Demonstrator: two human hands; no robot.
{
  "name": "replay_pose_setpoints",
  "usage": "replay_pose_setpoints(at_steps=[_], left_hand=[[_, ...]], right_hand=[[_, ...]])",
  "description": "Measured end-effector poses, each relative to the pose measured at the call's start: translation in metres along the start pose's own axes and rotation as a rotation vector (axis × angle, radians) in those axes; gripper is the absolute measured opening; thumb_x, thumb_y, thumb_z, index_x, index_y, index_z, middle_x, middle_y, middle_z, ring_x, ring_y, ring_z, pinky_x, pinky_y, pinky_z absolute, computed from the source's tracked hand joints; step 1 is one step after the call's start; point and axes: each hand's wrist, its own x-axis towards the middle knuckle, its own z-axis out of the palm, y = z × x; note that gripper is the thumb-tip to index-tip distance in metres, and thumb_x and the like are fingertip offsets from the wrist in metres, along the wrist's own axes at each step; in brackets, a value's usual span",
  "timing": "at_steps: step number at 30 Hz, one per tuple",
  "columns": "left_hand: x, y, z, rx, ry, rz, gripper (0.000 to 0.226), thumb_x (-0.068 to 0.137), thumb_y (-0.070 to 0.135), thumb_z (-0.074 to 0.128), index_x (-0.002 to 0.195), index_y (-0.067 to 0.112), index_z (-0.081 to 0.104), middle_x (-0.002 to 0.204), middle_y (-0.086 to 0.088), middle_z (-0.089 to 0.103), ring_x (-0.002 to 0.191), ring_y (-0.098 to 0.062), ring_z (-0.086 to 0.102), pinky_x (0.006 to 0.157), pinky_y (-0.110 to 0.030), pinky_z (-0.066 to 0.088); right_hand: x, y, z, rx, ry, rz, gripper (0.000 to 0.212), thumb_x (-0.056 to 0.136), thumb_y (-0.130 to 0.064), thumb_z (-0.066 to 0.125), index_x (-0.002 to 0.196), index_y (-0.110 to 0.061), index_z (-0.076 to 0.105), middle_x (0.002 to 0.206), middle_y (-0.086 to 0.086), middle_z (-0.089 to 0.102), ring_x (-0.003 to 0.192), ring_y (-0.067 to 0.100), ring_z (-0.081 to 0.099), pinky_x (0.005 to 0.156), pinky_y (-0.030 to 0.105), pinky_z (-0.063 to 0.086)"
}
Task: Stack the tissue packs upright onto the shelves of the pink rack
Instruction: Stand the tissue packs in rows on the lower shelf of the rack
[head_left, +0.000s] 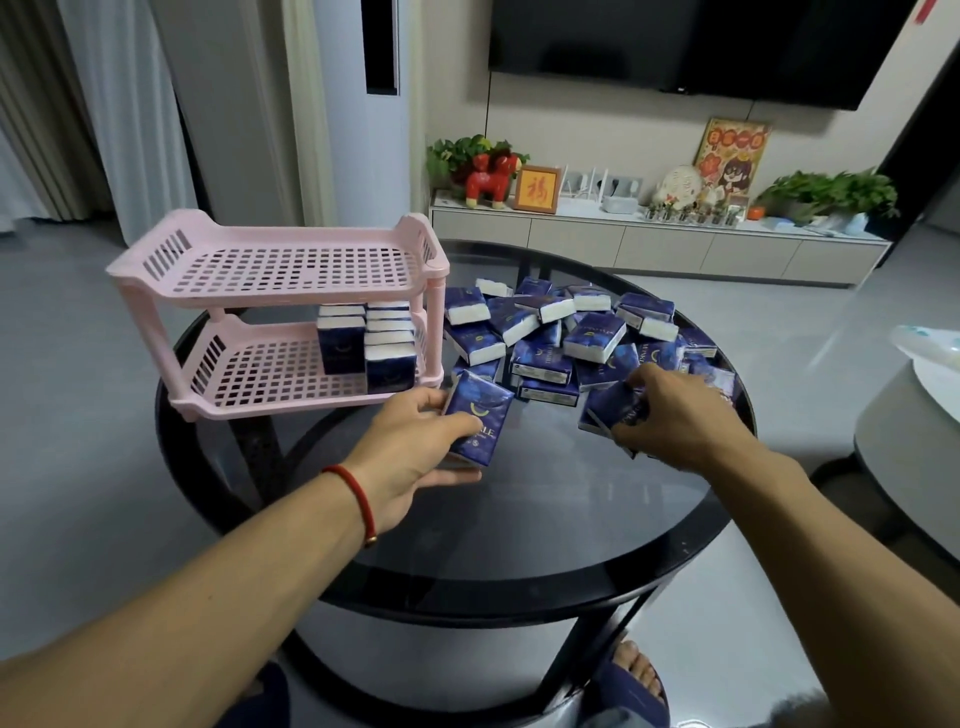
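Two hands picking up tissue packs beside a half-filled pink rack (280, 270).

Left hand (415, 447), nearest the rack, fingers curled around one blue pack (475, 415), long axis tilted toward the lower shelf (270, 374) up-left. Right hand (670, 415), farther from the rack, fingers bent over another pack (605, 408) at the loose pile's (561, 332) edge.
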Motion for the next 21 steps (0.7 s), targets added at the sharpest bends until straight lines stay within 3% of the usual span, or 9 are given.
replay_pose_setpoints(at_steps=[5, 7, 9, 11, 13, 17, 21], left_hand=[[0.001, -0.001, 0.0, 0.023, 0.019, 0.023, 0.022, 0.093, 0.002, 0.069, 0.114, 0.005, 0.064, 0.102, -0.009, 0.078, 0.084, -0.024, 0.077, 0.069, -0.04, 0.064], [0.002, -0.002, -0.001, 0.02, 0.032, 0.029, 0.022, 0.093, 0.002, 0.07, 0.114, 0.005, 0.063, 0.102, -0.01, 0.078, 0.083, -0.024, 0.077, 0.069, -0.04, 0.064], [0.003, -0.001, -0.002, 0.024, 0.056, 0.047, 0.023, 0.093, 0.001, 0.069, 0.115, 0.006, 0.062, 0.106, -0.01, 0.077, 0.083, -0.024, 0.077, 0.068, -0.04, 0.065], [0.004, 0.0, -0.004, 0.049, 0.078, 0.078, 0.029, 0.093, 0.0, 0.069, 0.118, 0.012, 0.06, 0.11, -0.01, 0.075, 0.084, -0.024, 0.078, 0.068, -0.04, 0.065], [0.002, 0.002, -0.006, 0.1, 0.076, 0.114, 0.039, 0.093, -0.002, 0.067, 0.124, 0.02, 0.059, 0.113, -0.008, 0.074, 0.087, -0.024, 0.078, 0.068, -0.04, 0.065], [-0.008, 0.005, -0.005, 0.092, 0.017, 0.104, 0.045, 0.097, 0.0, 0.06, 0.13, 0.03, 0.06, 0.115, -0.002, 0.073, 0.091, -0.027, 0.077, 0.074, -0.047, 0.065], [-0.016, 0.008, -0.008, 0.132, -0.162, 0.034, 0.022, 0.101, 0.018, 0.061, 0.12, 0.024, 0.07, 0.109, -0.011, 0.077, 0.092, -0.03, 0.076, 0.084, -0.05, 0.063]], right_hand=[[-0.006, -0.02, 0.009, -0.235, -0.082, -0.14, 0.06, 0.082, -0.049, 0.07, 0.13, -0.02, 0.05, 0.123, 0.006, 0.055, 0.109, 0.026, 0.055, 0.093, 0.049, 0.05], [-0.009, -0.029, 0.009, -0.197, -0.12, -0.2, 0.052, 0.087, -0.049, 0.068, 0.128, -0.02, 0.054, 0.123, 0.005, 0.054, 0.112, 0.024, 0.054, 0.094, 0.048, 0.051], [-0.014, -0.037, 0.0, 0.195, -0.173, -0.203, 0.036, 0.095, -0.043, 0.061, 0.118, -0.016, 0.065, 0.111, 0.003, 0.066, 0.095, 0.018, 0.062, 0.088, 0.042, 0.056], [-0.02, -0.042, -0.013, 0.807, -0.355, -0.061, 0.038, 0.103, -0.031, 0.047, 0.121, -0.002, 0.064, 0.105, 0.012, 0.074, 0.082, 0.022, 0.064, 0.076, 0.036, 0.054], [-0.026, -0.042, -0.022, 1.19, -0.564, 0.027, 0.043, 0.102, -0.026, 0.036, 0.125, 0.001, 0.06, 0.108, 0.024, 0.074, 0.079, 0.029, 0.062, 0.072, 0.036, 0.05], [-0.03, -0.051, -0.018, 1.2, -0.755, -0.004, 0.043, 0.105, -0.03, 0.038, 0.129, 0.001, 0.056, 0.111, 0.027, 0.072, 0.073, 0.028, 0.058, 0.064, 0.031, 0.05], [-0.027, -0.073, -0.005, 1.152, -0.666, -0.036, 0.045, 0.103, -0.042, 0.051, 0.125, -0.004, 0.059, 0.104, 0.026, 0.067, 0.074, 0.028, 0.058, 0.061, 0.031, 0.051]])
